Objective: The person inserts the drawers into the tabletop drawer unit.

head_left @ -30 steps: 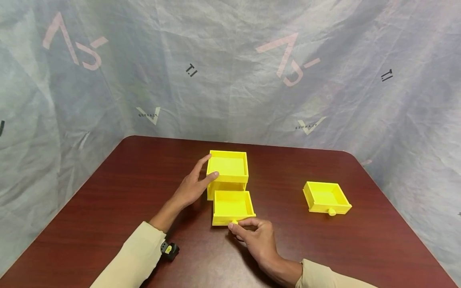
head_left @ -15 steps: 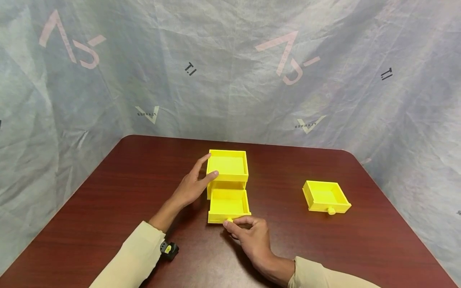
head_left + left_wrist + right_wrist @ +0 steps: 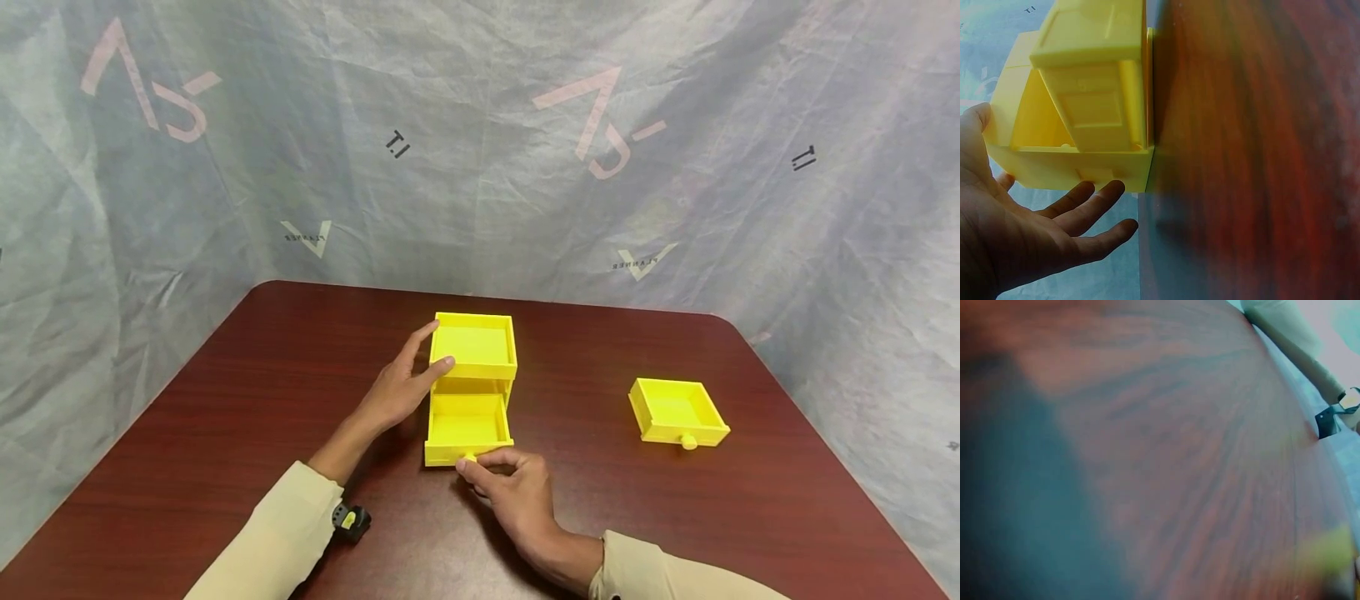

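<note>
A yellow toy-sized cabinet point(image 3: 474, 371) with a tray-like top stands mid-table. My left hand point(image 3: 397, 392) rests against its left side, thumb on the front top rim and index finger at the back corner. The left wrist view shows this hand point(image 3: 1035, 231) with its fingers stretched along the cabinet's side point(image 3: 1054, 169). A yellow drawer point(image 3: 467, 421) stands at the cabinet's front opening, most of it outside. Thumb and index finger of my right hand point(image 3: 517, 496) pinch its round knob point(image 3: 469, 457). The right wrist view is blurred and leaves that pinch out of sight.
A second yellow drawer point(image 3: 678, 404) with a round knob sits on the right of the dark red table point(image 3: 315, 350). A black wrist strap point(image 3: 351, 523) sticks out at the left cuff. A grey printed sheet point(image 3: 480, 167) hangs behind the table.
My right hand has moved the pinched drawer to the left, bringing it in line with the cabinet's opening. The left hand and the cabinet have stayed in place.
</note>
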Tool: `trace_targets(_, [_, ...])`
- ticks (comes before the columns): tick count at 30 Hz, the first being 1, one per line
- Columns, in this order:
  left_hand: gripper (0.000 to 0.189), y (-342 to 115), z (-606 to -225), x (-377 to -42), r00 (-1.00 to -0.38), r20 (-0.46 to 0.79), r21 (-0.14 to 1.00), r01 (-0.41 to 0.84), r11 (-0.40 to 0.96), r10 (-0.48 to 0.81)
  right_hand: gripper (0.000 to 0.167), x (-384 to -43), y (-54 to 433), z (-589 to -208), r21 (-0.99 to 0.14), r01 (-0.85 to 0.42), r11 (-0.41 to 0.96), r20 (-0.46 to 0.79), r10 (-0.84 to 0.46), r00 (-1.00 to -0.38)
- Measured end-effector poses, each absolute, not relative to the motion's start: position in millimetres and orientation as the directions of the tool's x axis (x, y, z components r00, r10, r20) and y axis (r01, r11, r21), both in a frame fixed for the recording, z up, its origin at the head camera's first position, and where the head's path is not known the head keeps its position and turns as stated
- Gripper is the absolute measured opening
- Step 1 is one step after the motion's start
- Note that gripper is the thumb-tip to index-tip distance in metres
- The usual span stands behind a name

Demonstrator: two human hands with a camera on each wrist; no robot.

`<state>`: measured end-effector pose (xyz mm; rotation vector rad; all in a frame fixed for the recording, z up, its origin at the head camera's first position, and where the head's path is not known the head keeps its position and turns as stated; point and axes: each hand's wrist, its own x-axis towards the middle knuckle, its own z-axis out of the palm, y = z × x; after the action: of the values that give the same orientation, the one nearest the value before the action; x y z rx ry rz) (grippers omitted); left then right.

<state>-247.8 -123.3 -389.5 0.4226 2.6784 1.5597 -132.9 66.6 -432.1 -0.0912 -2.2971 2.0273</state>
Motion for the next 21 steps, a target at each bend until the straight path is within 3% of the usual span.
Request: trace_targets(21, [0.074,-123.1,-390.4,-247.9,-0.961,0.134,0.853,0.235,0.465,0.241,0.021,-132.1,67.8,-435.1,-0.989,-0.022,0.145,0.043,0.141,-0.989])
